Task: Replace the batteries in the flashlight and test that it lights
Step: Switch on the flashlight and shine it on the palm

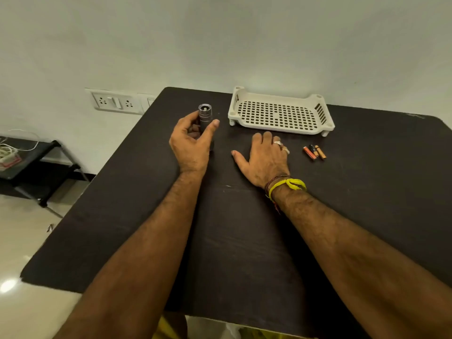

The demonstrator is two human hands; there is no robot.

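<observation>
Wall socket panel (115, 102) far left, behind the dark desk (244, 241). Left hand (193, 138) grips the flashlight (205, 118) upright on the desk, lens end up, thumb and fingers curled round the barrel. Right hand (264, 157) lies palm down on the desk, fingers straight and spread, holding nothing; ring on one finger, yellow thread (288, 185) round the wrist. White perforated tray (281, 111) behind it, nothing visible in it. Three batteries (315, 152) lie side by side on the desk, just right of the right hand.
</observation>
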